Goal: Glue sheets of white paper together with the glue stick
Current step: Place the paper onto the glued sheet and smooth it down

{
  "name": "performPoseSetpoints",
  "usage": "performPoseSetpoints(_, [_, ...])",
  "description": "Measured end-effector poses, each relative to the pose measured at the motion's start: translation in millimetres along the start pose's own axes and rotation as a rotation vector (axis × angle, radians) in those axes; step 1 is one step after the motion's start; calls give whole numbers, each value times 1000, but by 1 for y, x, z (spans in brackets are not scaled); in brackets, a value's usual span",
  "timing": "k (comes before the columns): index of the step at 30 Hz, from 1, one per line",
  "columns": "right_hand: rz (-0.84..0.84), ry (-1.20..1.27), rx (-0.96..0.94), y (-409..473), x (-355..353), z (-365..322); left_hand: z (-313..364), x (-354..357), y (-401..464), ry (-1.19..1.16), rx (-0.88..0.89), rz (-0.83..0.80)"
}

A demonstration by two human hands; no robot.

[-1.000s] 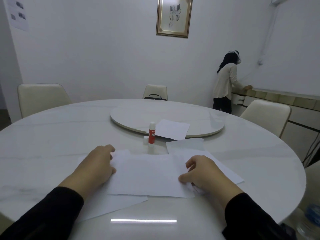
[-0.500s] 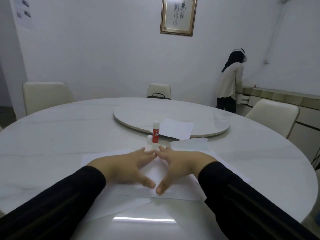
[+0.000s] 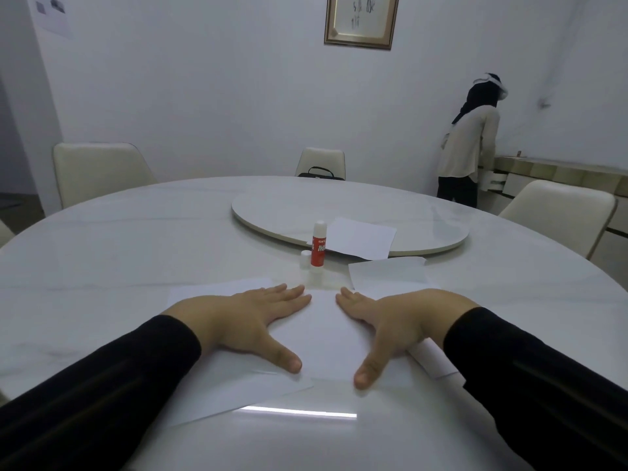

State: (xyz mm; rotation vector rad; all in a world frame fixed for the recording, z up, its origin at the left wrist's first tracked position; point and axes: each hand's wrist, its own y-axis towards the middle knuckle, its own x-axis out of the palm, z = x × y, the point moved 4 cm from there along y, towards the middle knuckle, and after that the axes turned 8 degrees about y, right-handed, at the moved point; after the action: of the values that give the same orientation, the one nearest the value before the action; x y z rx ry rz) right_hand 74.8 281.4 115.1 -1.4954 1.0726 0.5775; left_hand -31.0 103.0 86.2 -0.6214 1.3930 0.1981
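Overlapping sheets of white paper point(image 3: 326, 331) lie on the round white table point(image 3: 119, 266) in front of me. My left hand point(image 3: 251, 321) lies flat, palm down, on the left part of the top sheet, fingers spread. My right hand point(image 3: 390, 324) lies flat on its right part in the same way. A gap of bare paper shows between the two hands. A red and white glue stick point(image 3: 318, 244) stands upright just beyond the sheets, with its white cap point(image 3: 305, 259) beside it on the left.
Another sheet point(image 3: 360, 237) rests on the lazy Susan point(image 3: 424, 212) and one more point(image 3: 387, 271) lies below its rim. Cream chairs point(image 3: 98, 171) ring the table; a black bag point(image 3: 321, 174) sits on the far one. A person point(image 3: 472, 141) stands at a counter, back right.
A second ago my hands were curled at the sheet's left and right edges. They came together at its middle, laid flat, and have now slid a little apart.
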Motion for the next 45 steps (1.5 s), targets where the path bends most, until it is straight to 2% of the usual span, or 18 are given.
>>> performPoseSetpoints(10, [103,94,-62,-13,14,21,-3,4,-17,-3,55,120])
performPoseSetpoints(19, [162,87,-95,-15,14,24,-11,5,-25,-27,44,125])
performPoseSetpoints(23, [419,251,-105,-6,-2,9,-10,5,-23,-58,48,139])
performPoseSetpoints(25, [488,214,-81,4,-4,0,-10,5,-23,-64,49,143])
performPoseSetpoints(31, [337,194,108,12,-23,-5,-9,4,-22,-84,60,171])
performPoseSetpoints(35, [277,272,40,7,-31,-7,-8,4,-24,-109,61,183])
performPoseSetpoints(40, [523,421,-1,2,-32,0,-8,4,-25,-122,50,203])
performPoseSetpoints(45, [566,604,23,-4,-24,23,-18,4,-24,-308,-81,282])
